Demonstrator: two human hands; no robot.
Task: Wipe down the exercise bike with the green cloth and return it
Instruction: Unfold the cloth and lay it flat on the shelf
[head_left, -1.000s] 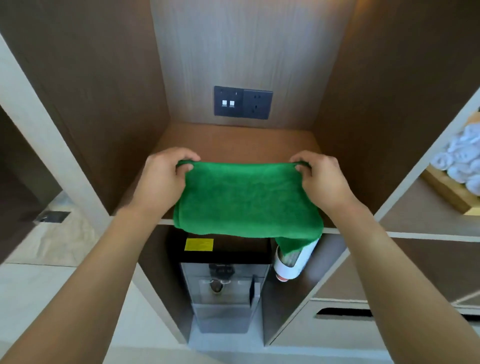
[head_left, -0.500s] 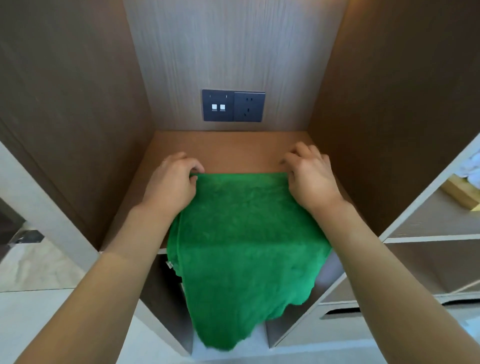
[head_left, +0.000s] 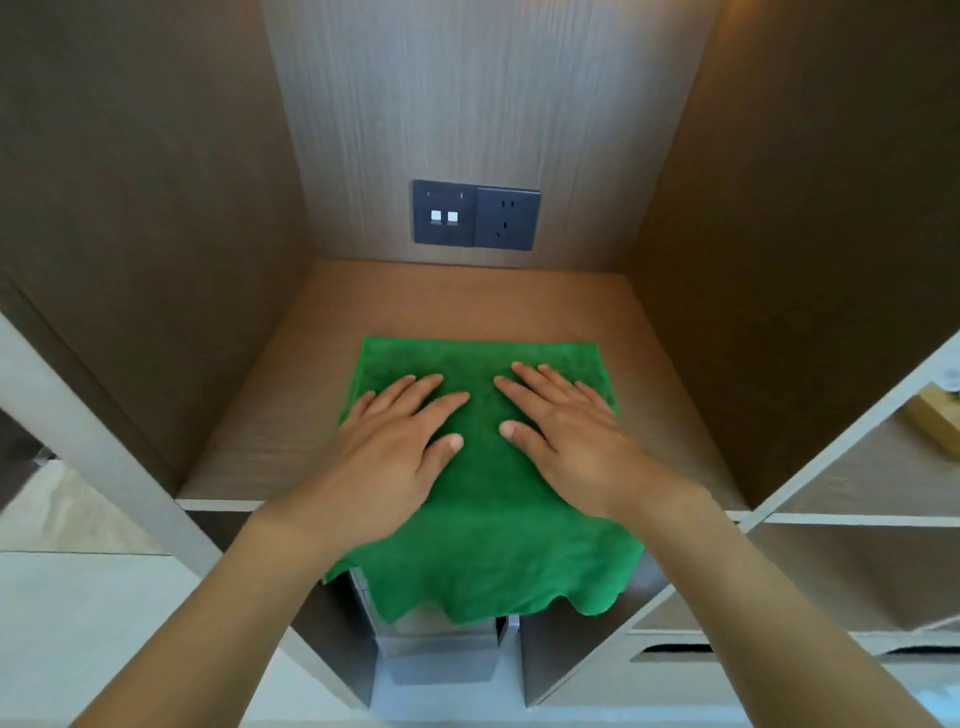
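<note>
With fingers spread and palms down, the left hand (head_left: 395, 447) and right hand (head_left: 566, 441) are laid flat, side by side, on the green cloth (head_left: 483, 545); nothing is gripped. The cloth is spread on the wooden shelf (head_left: 270, 431) of a cabinet niche, its near edge draped over the shelf front. A dark switch-and-socket plate (head_left: 475, 214) is mounted on the back panel.

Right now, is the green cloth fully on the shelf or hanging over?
Hanging over: the green cloth lies flat under both hands, its near edge drooping past the shelf front.
</note>
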